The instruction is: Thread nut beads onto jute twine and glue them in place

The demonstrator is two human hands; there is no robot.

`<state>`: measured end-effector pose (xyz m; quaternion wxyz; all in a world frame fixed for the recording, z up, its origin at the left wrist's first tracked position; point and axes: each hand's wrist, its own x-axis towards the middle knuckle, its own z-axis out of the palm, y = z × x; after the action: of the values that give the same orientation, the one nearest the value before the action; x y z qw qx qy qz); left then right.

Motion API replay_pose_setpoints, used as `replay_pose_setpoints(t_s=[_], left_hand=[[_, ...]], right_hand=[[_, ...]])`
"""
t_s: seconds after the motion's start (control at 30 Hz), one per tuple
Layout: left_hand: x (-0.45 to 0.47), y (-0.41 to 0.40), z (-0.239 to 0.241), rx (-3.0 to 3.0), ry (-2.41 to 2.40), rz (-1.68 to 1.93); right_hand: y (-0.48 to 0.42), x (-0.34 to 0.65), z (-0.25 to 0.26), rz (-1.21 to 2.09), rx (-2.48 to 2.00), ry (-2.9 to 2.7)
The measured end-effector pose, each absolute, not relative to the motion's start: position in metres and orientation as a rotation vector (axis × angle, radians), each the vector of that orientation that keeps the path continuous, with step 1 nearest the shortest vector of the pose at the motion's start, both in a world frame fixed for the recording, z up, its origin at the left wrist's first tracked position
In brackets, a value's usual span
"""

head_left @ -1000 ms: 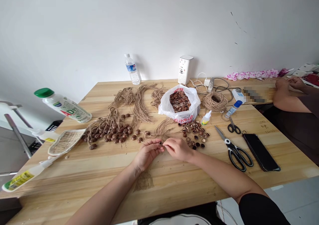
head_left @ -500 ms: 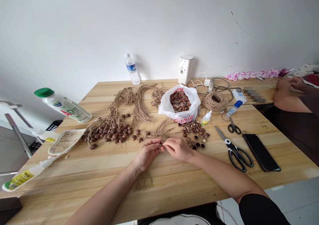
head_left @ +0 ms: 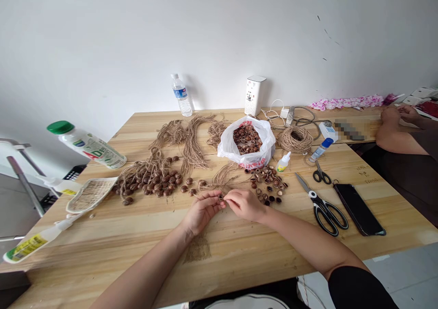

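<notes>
Near the middle of the table, my left hand pinches a small brown nut shell between thumb and fingertips, its hollow side showing. Close against it, my right hand is closed in a pinch at the shell's edge; what it holds is too small to make out. Just beyond both hands lies a bundle of jute twine strands. Loose half shells are scattered right of it. To the left rests a heap of brown nuts on twine.
A white plastic bag full of shells stands behind, beside a twine roll and a glue bottle. Scissors and a phone lie right. A woven tray is left. Another person's arm rests far right.
</notes>
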<state>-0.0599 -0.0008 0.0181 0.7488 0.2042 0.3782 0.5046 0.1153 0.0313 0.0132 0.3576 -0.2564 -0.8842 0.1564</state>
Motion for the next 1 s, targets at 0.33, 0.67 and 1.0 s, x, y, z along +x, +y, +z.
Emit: replay_pose_setpoints(t_s=[0.33, 0.67, 1.0], left_hand=[[-0.0604, -0.0009, 0.0177, 0.459, 0.829, 1.103], [-0.0598, -0.0006, 0.0175, 0.46, 0.823, 1.103], [-0.0598, -0.0009, 0.0187, 0.46, 0.82, 1.101]], right_hand=[[0.0314, 0.1155, 0.0133, 0.4, -0.659, -2.281], [0.0317, 0.1153, 0.0127, 0.41, -0.672, -2.287], [0.0318, 0.1156, 0.0116, 0.41, -0.678, -2.289]])
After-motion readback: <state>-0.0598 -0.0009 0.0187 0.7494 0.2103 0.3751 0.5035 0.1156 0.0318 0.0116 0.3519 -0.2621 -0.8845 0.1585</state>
